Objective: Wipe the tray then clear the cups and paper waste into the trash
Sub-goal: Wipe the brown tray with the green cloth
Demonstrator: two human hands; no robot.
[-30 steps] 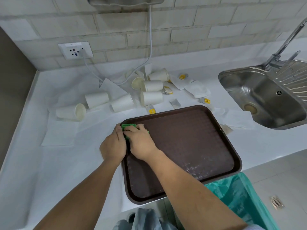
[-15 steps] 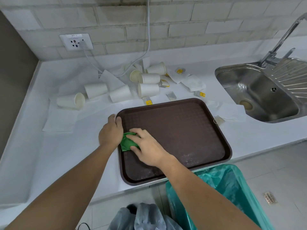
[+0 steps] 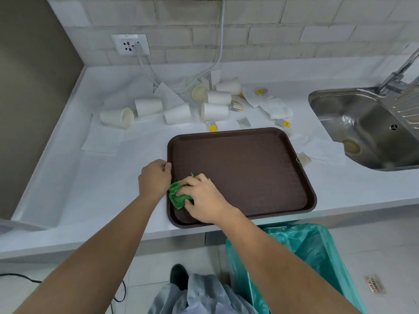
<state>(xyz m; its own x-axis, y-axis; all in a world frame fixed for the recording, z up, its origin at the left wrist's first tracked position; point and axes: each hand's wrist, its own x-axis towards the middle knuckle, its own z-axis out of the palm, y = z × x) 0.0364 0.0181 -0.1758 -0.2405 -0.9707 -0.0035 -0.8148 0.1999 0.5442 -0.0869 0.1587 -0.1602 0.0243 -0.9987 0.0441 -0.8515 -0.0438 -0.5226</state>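
Observation:
A dark brown tray (image 3: 249, 168) lies on the white counter, its near edge at the counter's front. My right hand (image 3: 204, 198) grips a crumpled green cloth (image 3: 178, 196) and presses it on the tray's near-left part. My left hand (image 3: 155, 179) holds the tray's left rim with curled fingers. Several white paper cups (image 3: 214, 111) lie tipped over behind the tray. White napkins (image 3: 275, 107) and small tea bag packets (image 3: 213, 128) are scattered among them. A trash bin with a green bag (image 3: 301, 252) stands on the floor below the tray's right half.
A steel sink (image 3: 367, 125) with a tap sits at the right. A wall socket (image 3: 130, 44) with a white cable hangs over the cups. A grey wall bounds the counter on the left. A floor drain (image 3: 375, 284) is at the lower right.
My right hand has drawn the green cloth from the tray's far-left corner down toward its near-left part. My left hand stays on the left rim. The camera view has shifted back.

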